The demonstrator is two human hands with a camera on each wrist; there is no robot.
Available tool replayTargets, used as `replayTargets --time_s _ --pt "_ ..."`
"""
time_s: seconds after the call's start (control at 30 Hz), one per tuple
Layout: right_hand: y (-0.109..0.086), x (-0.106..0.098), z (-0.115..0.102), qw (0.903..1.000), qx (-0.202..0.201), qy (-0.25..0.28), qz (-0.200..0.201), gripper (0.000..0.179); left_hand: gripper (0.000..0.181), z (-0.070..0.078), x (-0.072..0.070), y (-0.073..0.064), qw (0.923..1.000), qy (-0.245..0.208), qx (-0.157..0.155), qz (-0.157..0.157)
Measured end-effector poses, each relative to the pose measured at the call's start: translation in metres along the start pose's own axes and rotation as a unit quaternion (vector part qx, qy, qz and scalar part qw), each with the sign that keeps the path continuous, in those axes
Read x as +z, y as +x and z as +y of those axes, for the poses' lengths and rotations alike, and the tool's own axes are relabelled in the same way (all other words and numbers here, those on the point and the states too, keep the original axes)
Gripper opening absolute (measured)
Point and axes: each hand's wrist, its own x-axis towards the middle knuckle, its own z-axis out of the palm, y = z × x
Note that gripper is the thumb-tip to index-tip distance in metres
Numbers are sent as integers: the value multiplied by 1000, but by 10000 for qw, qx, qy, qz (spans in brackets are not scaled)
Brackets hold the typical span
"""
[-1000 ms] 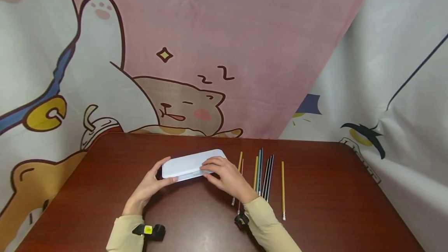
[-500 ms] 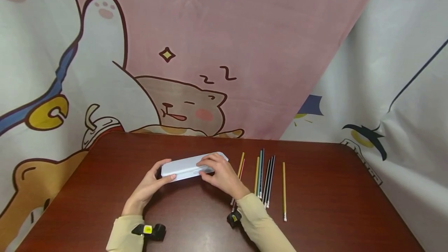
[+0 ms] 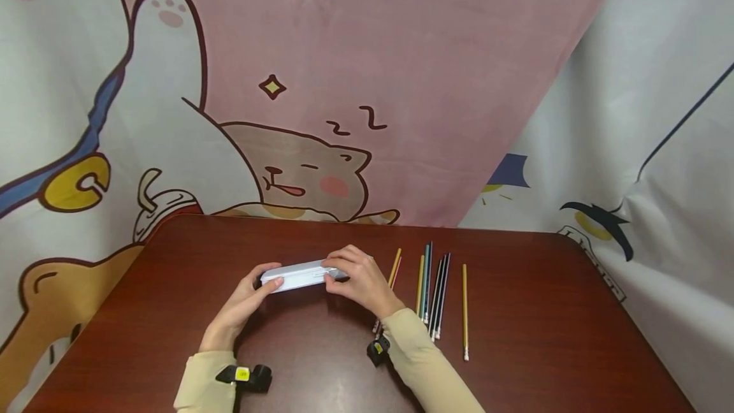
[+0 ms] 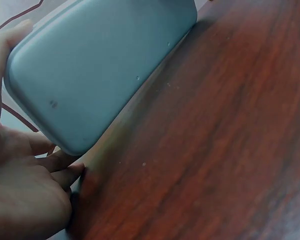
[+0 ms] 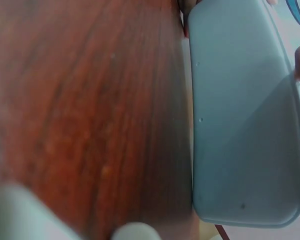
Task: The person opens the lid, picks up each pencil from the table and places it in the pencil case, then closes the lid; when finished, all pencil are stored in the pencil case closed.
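Pale white, smooth and hard-looking, an oblong case with rounded corners [image 3: 298, 276] is held between both of the person's bare hands, its long side toward the wearer and its broad underside tilted into both wrist views. The left hand [image 3: 243, 301] grips the left end, thumb on the near side and fingers round the back; the right hand [image 3: 362, 280] pinches the other end, fingertips over the upper edge and thumb at the front. A seam runs along the near side between the two grips; whether the lid is fully closed I cannot tell, nor whether the lower edge touches the dark red-brown wooden table [image 3: 533, 311].

The slick surface and the tilt look like the main risks: should either thumb slide, the case could twist out of the hold at that end and drop. Uneven pressure near the seam might make the lid spring up or nip a fingertip. Just right of the right-hand grip, thin wooden pencils in yellow, red, blue-green and black [image 3: 441, 292] lie partly under that forearm, so a low sweep of the wrist could scatter them.
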Motion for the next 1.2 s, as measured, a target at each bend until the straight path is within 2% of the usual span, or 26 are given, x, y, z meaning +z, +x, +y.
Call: replayTargets --time_s 0.23,0.5,0.77,0.9,1.07,1.2 --pt "4 -1 0 9994 -356 18 -43 20 47 0 0 0 9998 -163 -1 128" --pt "4 0 1 9995 -232 214 -60 20 49 -1 0 0 9993 -338 -24 136" --pt "2 -10 -3 9979 455 348 -315 19 49 -3 0 1 9994 -332 8 87" --pt "-1 -18 1 9955 819 388 -292 19 51 -2 -1 -1 9994 -342 36 -7" --pt "-15 -31 13 9889 1379 526 -166 22 56 -2 -3 -1 9994 -320 50 -131" --pt "-25 -41 20 9790 1837 872 -138 22 62 -2 -4 0 9995 -224 3 -229"
